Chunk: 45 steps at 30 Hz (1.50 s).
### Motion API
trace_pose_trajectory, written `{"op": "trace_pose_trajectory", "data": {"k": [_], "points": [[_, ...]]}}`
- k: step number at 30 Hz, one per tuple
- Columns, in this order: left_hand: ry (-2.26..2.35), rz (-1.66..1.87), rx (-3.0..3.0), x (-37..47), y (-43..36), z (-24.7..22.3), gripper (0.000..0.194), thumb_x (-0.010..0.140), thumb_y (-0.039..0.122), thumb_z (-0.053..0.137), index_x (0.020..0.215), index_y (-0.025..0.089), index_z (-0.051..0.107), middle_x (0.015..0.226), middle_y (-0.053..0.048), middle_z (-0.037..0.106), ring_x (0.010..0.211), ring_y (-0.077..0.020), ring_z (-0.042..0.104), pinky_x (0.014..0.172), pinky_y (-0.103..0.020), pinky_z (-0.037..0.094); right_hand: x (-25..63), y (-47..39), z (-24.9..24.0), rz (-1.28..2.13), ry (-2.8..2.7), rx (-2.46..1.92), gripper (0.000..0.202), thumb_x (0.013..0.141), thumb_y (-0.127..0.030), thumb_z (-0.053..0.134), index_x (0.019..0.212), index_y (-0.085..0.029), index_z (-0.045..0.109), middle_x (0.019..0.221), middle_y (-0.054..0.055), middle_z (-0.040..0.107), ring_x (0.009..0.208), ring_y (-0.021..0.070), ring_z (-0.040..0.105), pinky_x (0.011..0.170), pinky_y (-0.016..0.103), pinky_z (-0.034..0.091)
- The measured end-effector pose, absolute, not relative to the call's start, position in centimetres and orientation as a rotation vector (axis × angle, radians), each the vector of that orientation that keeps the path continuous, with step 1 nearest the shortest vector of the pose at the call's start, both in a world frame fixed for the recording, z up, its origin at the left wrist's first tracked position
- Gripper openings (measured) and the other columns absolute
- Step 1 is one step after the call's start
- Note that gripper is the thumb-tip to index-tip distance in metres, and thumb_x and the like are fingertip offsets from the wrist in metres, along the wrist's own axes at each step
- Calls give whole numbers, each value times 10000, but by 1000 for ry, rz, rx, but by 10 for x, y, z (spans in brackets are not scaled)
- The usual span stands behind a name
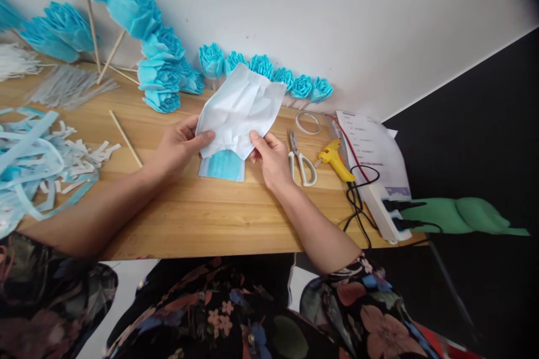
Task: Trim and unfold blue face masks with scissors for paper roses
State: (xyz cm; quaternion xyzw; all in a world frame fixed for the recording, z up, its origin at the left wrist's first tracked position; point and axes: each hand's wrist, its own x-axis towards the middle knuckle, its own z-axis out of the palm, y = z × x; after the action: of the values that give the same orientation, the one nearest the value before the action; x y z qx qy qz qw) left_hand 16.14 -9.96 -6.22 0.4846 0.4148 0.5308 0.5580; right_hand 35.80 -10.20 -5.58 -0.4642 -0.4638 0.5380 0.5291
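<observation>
Between my two hands is an unfolded face mask (240,106), its pale, creased side towards me and no ear loops showing. My left hand (185,140) pinches its lower left edge, thumb on top. At the lower right, my right hand (269,154) grips it the same way. Beneath it on the table lies a blue pleated face mask (222,166), partly covered by the held one. Scissors (300,160) with white handles rest just right of my right hand. A thin wooden stick (125,137) lies to the left of my left hand.
Blue paper-like flowers (162,70) on sticks stand along the wall. Cut strips (33,151) pile up at the left, near thin grey strips (69,87). At the right are a tape roll (308,123), a yellow glue gun (336,160), printed papers (373,146) and a power strip (385,213).
</observation>
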Motion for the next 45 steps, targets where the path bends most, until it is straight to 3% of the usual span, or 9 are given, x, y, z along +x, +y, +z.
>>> {"op": "trace_pose_trajectory", "data": {"k": [5,11,16,20,24,31,34,40,45], "points": [[980,1209,1164,160,-101,-61,322,740,446,785,929,191,729,754,-22,672,623,-151,580,536,-241,418,358,-101,-57,1331,-1084,-1018,344,718,-509,764,806,-205,630,641,-46,589,533,82,516,516,231,448],[1098,1194,1255,157,-101,-61,302,747,458,770,680,172,703,665,-27,639,658,-164,581,607,-251,448,355,-100,-61,1335,-1082,-1031,412,675,-521,794,896,-224,614,745,-26,639,655,127,603,592,267,532],[1075,1213,1190,156,-100,-63,254,747,421,763,714,172,724,702,-31,664,676,-172,596,669,-276,480,355,-99,-61,1350,-1087,-958,504,650,-531,811,1008,-229,626,949,27,707,928,193,661,773,330,577],[1060,1147,1181,156,-102,-59,233,732,388,766,758,159,733,738,-34,690,697,-175,609,695,-275,477,363,-95,-55,1228,-1103,-963,482,724,-578,738,1068,-256,636,1010,38,707,1094,222,633,893,378,551],[1059,1248,1109,158,-103,-53,223,710,364,779,751,158,702,748,-25,685,683,-168,594,665,-274,470,371,-91,-49,1193,-1080,-1025,447,760,-608,679,1046,-266,651,1025,30,706,1084,219,633,890,370,537],[943,1478,911,161,-95,-46,200,765,328,760,753,206,602,697,30,600,644,-113,552,622,-234,445,368,-92,-50,1234,-1017,-1013,414,677,-517,775,990,-269,665,1079,9,709,1023,191,634,898,336,519],[933,1495,880,161,-94,-48,227,747,361,774,780,225,595,712,23,607,678,-136,581,616,-246,466,367,-91,-52,1221,-1022,-1016,445,664,-521,784,1006,-268,653,1087,16,705,1031,189,634,889,332,520],[1000,1479,930,162,-95,-48,245,772,449,731,821,246,603,819,-8,679,933,-233,655,708,-305,529,366,-91,-54,1219,-1098,-996,415,699,-551,748,985,-271,636,1034,12,698,1004,184,646,863,332,525],[1004,1433,927,164,-96,-45,269,786,479,710,822,229,619,833,-32,693,970,-257,659,733,-315,549,366,-91,-57,1197,-1063,-1032,356,755,-582,681,877,-253,620,932,10,680,933,173,643,806,306,527]]}}
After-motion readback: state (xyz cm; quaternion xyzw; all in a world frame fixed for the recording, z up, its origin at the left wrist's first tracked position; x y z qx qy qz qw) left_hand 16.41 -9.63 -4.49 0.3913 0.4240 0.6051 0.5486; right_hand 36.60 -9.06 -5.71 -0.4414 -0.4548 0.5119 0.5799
